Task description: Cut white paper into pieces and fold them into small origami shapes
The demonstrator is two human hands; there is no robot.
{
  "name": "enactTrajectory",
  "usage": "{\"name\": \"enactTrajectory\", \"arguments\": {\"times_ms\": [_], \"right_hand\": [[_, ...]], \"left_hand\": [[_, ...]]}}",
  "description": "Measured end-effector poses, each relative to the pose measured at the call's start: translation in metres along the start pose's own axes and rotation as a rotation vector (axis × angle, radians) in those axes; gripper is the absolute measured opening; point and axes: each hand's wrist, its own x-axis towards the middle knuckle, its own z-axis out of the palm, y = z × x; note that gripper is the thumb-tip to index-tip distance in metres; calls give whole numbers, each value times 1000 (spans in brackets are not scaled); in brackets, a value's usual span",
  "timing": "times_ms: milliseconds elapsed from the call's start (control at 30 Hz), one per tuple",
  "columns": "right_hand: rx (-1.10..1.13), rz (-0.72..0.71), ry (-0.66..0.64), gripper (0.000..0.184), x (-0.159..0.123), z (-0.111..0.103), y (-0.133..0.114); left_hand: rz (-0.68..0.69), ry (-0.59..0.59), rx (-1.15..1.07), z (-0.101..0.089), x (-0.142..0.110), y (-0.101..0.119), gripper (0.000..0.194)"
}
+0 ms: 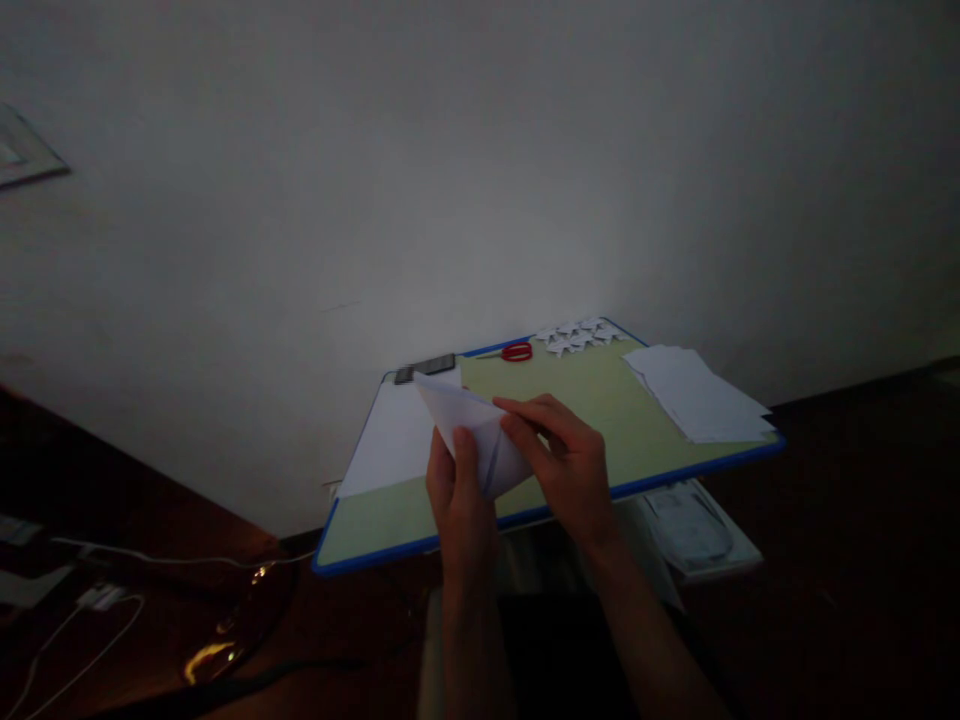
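A folded sheet of white paper (474, 412) is held up over the front part of the table, one pointed corner toward the upper left. My left hand (459, 480) grips it from below, thumb pressed on its near face. With thumb and forefinger, my right hand (559, 445) pinches the paper's right upper edge. A fold line runs down the paper between the two hands. Part of the sheet is hidden behind my fingers.
On the blue-edged table (405, 515) are red-handled scissors (516, 352), several white paper stars (577, 337), a stack of white paper (694, 390), a flat white sheet (397, 430) and a dark phone-like device (435, 367). A wall (480, 180) stands behind. White cables (187, 562) run at the left.
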Motion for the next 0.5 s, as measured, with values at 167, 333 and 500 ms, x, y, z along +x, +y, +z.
{"name": "enactTrajectory", "arguments": {"times_ms": [167,333,500], "right_hand": [[28,0,32,18,0,-2,-5],[3,-17,40,17,0,-2,-10],[-57,-76,46,15,2,-6,-11]], "left_hand": [[4,-19,33,-1,-1,0,48],[13,-46,30,-1,-1,0,45],[37,-67,69,-7,1,0,40]]}}
